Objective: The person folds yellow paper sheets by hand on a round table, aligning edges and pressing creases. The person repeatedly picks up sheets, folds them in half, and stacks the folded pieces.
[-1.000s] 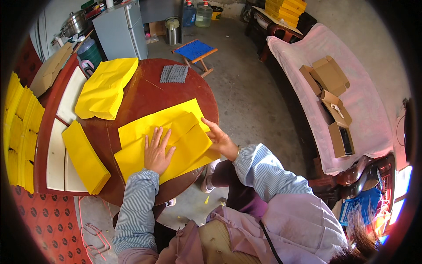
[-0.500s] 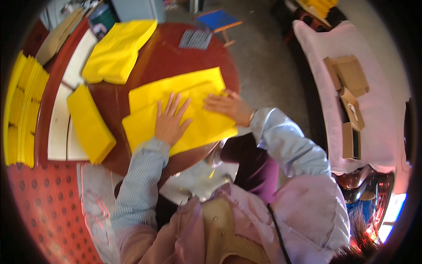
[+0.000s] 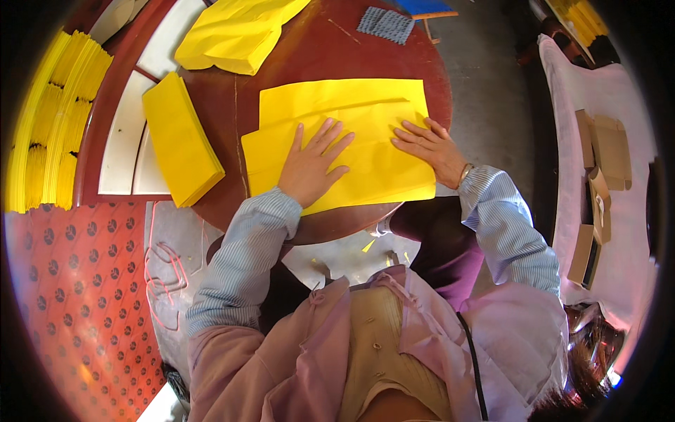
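Note:
Bright yellow sheets [image 3: 373, 172], paper or thin cloth, lie partly overlapped at the near side of a round red-brown table [image 3: 330, 42]. Flat on their left part rests my left hand [image 3: 311, 163], its fingers spread. My right hand [image 3: 434, 152] lies at the right edge of the sheets, palm down, fingers stretched out and slightly apart. Neither hand grips anything. To the left is a neat folded yellow stack [image 3: 181, 141]. Beyond it, a looser yellow pile [image 3: 239, 35] sits at the far left of the table.
A grey textured pad [image 3: 386, 24] lies near the table's far edge. Tall yellow stacks [image 3: 56, 126] stand at the far left beside a red-edged white surface [image 3: 126, 141]. On the right, open cardboard boxes [image 3: 610, 151] rest on a pink-covered surface [image 3: 562, 91].
The view has shifted, so the table appears further right and higher. My right hand has turned and moved to the sheets' right edge; my left hand stays flat on them.

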A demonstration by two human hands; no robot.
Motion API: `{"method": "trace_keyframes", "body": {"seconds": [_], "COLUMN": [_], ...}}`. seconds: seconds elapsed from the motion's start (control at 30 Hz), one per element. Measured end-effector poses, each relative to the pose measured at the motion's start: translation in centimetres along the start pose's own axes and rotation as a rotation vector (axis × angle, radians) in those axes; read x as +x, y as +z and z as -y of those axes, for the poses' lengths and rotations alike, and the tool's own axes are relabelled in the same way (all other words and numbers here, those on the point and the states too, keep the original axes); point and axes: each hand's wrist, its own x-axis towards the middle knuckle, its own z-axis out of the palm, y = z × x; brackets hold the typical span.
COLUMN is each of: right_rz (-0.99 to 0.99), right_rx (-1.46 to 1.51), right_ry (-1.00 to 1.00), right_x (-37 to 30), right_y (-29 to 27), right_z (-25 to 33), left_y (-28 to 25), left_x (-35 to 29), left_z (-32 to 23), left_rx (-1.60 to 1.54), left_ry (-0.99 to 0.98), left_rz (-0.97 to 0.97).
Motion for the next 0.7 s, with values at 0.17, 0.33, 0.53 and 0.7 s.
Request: {"method": "trace_keyframes", "body": {"seconds": [0.17,0.33,0.53,0.7], "right_rz": [-0.094,-0.116,-0.040,-0.065], "right_rx": [-0.010,-0.030,-0.028,0.080], "right_ry": [-0.012,0.019,0.085,0.121], "right_x": [-0.6,-2.1,-3.2,-3.4], "right_y": [-0.1,-1.4,-0.7,0.5], "right_z": [0.0,0.0,0.1,-1.3], "left_y": [-2.3,-2.8,-4.0,-5.3], "left_x": [-4.2,-6.4,-10.8,-12.3], "left_z": [2.7,4.0,6.1,6.6], "left_rx": [-0.124,-0.263,-0.374,-0.477], "left_ry": [-0.057,-0.036,-0.128,-0.089], "left_rz": [0.005,-0.040,-0.059,-0.008]}}
